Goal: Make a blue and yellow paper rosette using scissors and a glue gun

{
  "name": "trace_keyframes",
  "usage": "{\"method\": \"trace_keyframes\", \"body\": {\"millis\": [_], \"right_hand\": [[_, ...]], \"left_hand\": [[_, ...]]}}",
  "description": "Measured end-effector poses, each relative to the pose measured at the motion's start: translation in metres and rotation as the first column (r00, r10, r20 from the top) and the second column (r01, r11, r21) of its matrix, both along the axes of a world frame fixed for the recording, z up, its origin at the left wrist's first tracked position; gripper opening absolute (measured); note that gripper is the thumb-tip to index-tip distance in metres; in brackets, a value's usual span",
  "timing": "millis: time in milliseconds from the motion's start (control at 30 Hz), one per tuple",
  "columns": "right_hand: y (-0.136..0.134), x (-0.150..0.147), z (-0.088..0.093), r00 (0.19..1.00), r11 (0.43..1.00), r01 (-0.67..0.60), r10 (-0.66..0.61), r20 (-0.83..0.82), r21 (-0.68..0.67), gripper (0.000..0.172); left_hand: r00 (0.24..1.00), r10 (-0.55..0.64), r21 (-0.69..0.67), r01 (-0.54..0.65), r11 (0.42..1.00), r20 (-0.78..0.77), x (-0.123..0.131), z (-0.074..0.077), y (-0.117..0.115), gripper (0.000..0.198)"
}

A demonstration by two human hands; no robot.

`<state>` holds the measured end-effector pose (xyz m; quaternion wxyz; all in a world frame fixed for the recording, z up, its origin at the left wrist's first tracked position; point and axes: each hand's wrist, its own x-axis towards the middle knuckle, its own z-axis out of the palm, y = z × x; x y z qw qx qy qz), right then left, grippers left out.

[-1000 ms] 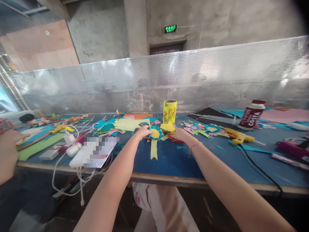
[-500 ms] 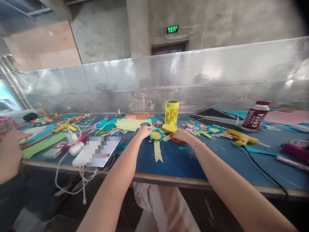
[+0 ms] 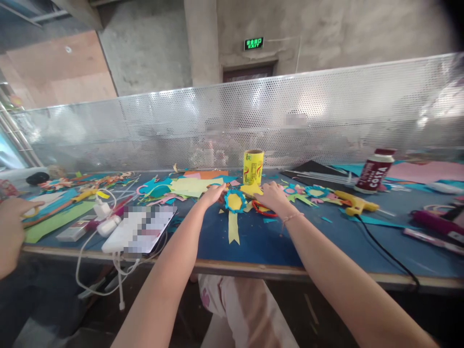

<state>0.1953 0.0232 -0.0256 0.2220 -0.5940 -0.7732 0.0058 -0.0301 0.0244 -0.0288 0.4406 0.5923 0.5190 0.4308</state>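
A paper rosette with a blue ruffled rim and yellow middle lies on the table, its pale yellow forked tail pointing at me. At its upper left is my left hand, fingers stretched forward; whether they touch the rim I cannot tell. To the right, my right hand rests low with fingers apart, its thumb side against a yellow paper piece. Beneath that hand a red loop is partly hidden; it looks like a scissors handle. Other paper rosettes lie to the right.
A yellow roll stands behind my hands. On the right are a yellow glue gun with a black cord and a dark red bottle. A phone, cables and another person's hand are on the left. Paper scraps surround.
My right hand has spread and flattened beside the yellow paper piece. My left fingers have eased away from the rosette's edge. The whole view has shifted slightly.
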Motion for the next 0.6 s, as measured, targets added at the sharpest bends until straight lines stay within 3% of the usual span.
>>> {"method": "trace_keyframes", "body": {"millis": [100,167,267,400,600], "right_hand": [[-0.001,-0.011,0.002,0.969,0.997,-0.074,0.071,-0.237,-0.004,0.048],[-0.001,-0.018,0.0,0.889,0.971,-0.23,0.181,-0.421,-0.068,0.052],[0.001,-0.023,-0.006,0.744,0.916,-0.388,0.243,-0.622,-0.106,0.055],[0.003,-0.023,-0.009,0.631,0.87,-0.489,0.304,-0.714,-0.062,0.045],[0.009,-0.022,-0.012,0.603,0.864,-0.504,0.354,-0.715,0.002,0.03]], "left_hand": [[0.997,-0.054,0.024,0.052,0.998,0.057,0.004,0.006,-0.006,0.038],[0.994,-0.066,0.039,0.063,0.997,0.085,0.006,0.01,-0.011,0.038],[0.992,-0.082,0.063,0.076,0.995,0.095,0.009,0.015,-0.017,0.036],[0.989,-0.118,0.098,0.109,0.989,0.089,0.012,0.017,-0.021,0.035],[0.977,-0.158,0.121,0.141,0.983,0.144,0.011,0.014,-0.018,0.039]]}}
